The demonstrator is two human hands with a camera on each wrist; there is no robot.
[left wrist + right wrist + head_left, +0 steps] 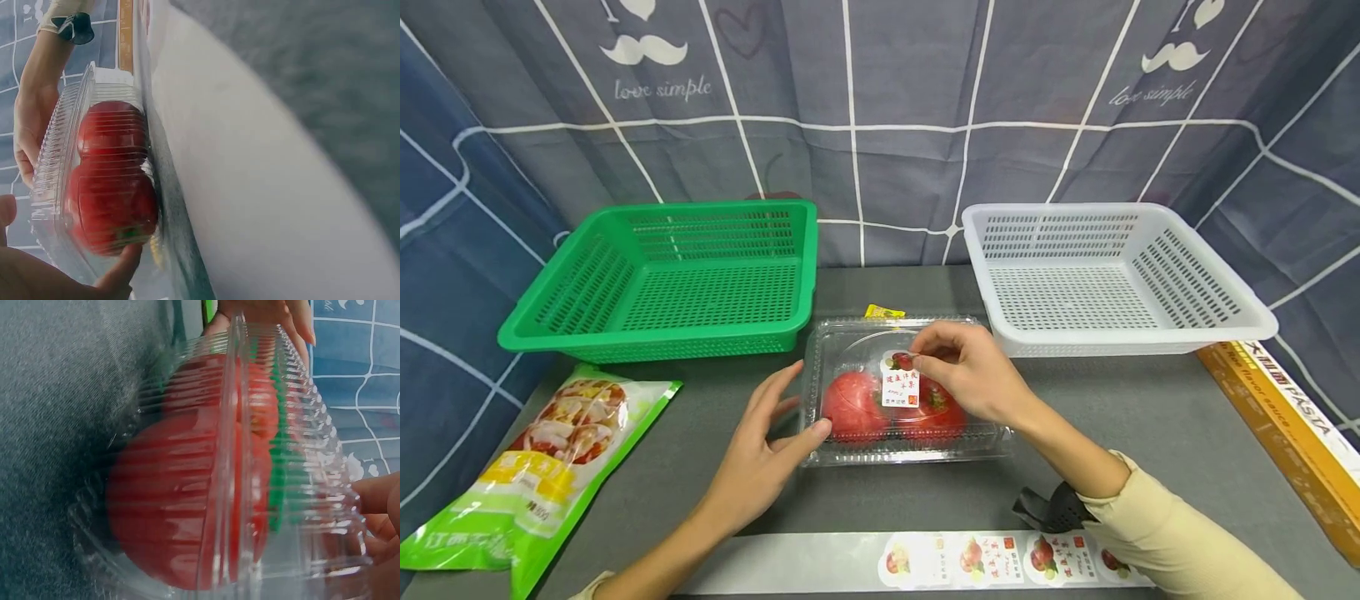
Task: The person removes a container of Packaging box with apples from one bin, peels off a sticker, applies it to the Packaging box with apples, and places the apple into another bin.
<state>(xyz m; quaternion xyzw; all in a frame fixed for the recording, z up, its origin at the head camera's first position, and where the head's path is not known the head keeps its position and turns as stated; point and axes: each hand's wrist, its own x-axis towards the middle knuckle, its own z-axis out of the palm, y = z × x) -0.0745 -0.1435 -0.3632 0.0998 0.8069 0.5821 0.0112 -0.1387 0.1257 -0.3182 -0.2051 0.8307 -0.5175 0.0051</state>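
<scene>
Two red tomatoes (pixel 853 406) lie in a clear plastic clamshell box (pixel 910 454) with its lid down. A white sticker (pixel 900 389) with red print and a fruit picture lies on the lid. The thumb and forefinger of my right hand (pixel 973 375) pinch the sticker's upper right edge. My left hand (pixel 767 450) touches the box's left side, fingers extended and thumb at the front corner. In the left wrist view, a finger lies against the box wall beside a tomato (pixel 111 206). The right wrist view shows the tomatoes through the ribbed wall, right fingertips (pixel 375 494) by the lid.
A green basket (pixel 658 340) stands back left, a white basket (pixel 1120 337) back right. A strip of stickers (pixel 805 562) lies along the front. At left is a green food bag (pixel 542 467), at right a pasta box (pixel 1285 442). A small yellow packet (pixel 883 312) sits behind the clamshell.
</scene>
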